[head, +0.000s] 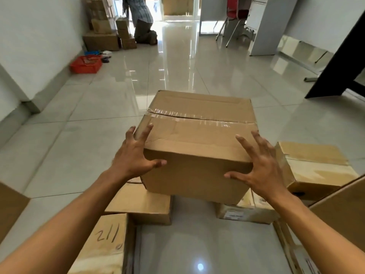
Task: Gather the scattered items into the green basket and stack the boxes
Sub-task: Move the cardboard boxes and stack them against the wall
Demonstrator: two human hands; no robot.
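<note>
A large taped cardboard box [197, 135] sits in the middle of the view, above two lower boxes, one at the left [142, 204] and one at the right [246, 212]. My left hand [134, 155] presses its near left corner with spread fingers and the thumb on the front face. My right hand [260, 167] presses the near right corner the same way. Whether the large box rests on the lower boxes or hangs just above them I cannot tell. No green basket is in view.
More boxes lie around: one marked "211" [104, 244], one at the right [316, 169], another at the lower right [345, 210]. A red basket [86, 64] stands by the left wall. Far back, a person [142, 22] kneels by stacked boxes [102, 26]. A black panel [339, 62] stands at the right.
</note>
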